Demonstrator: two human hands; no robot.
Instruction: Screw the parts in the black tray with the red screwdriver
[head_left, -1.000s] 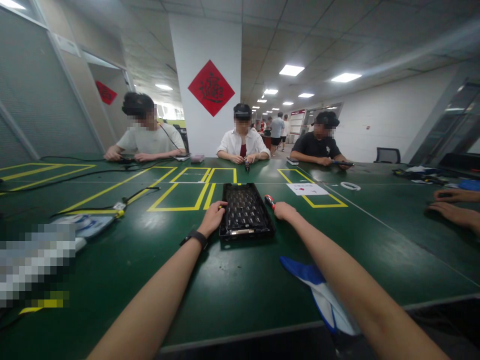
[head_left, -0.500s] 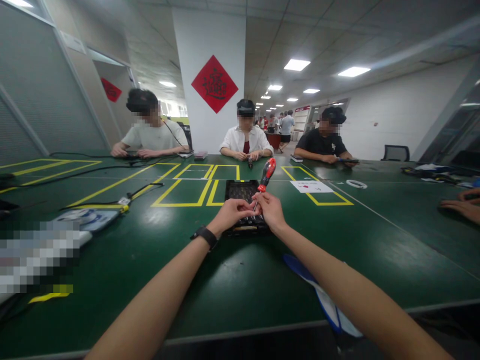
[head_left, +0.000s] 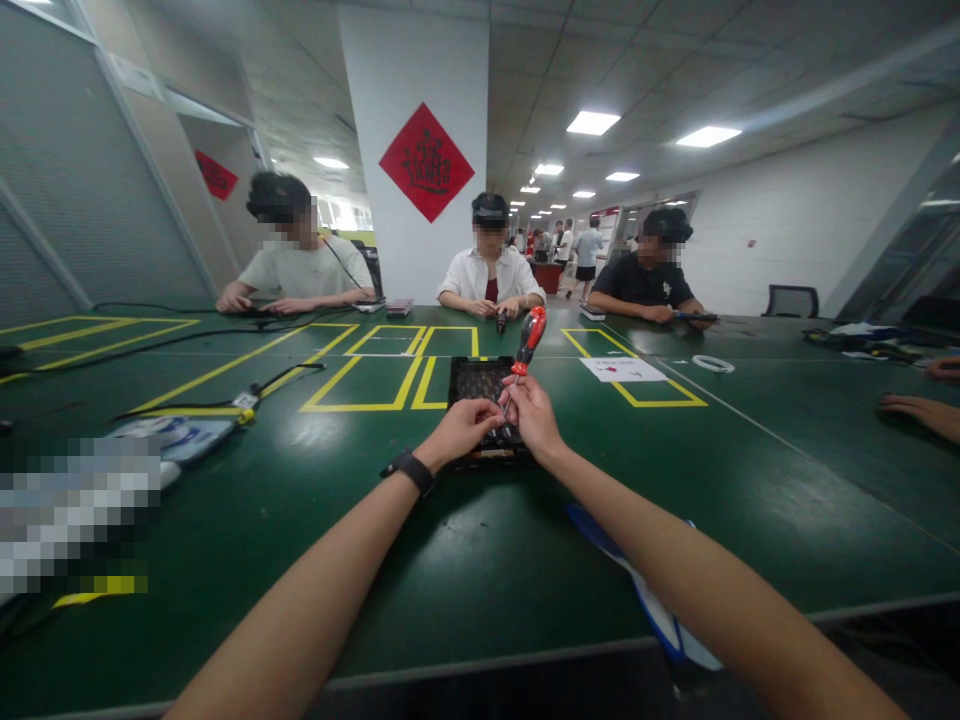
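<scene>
Screwdriver (head_left: 529, 340) over black case (head_left: 491, 461) (seemingly)

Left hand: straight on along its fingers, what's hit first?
Probably the shaft of the screwdriver pinched in the right hand, just off the tips of the left hand. Depth's unclear: they may be touching.

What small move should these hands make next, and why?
Probably a slight adjustment by the left hand at the lower end of the screwdriver: both hands' fingertips meet there, and the right hand holds it handle-up over the tray. What the left hand pinches is hard to tell.
</scene>
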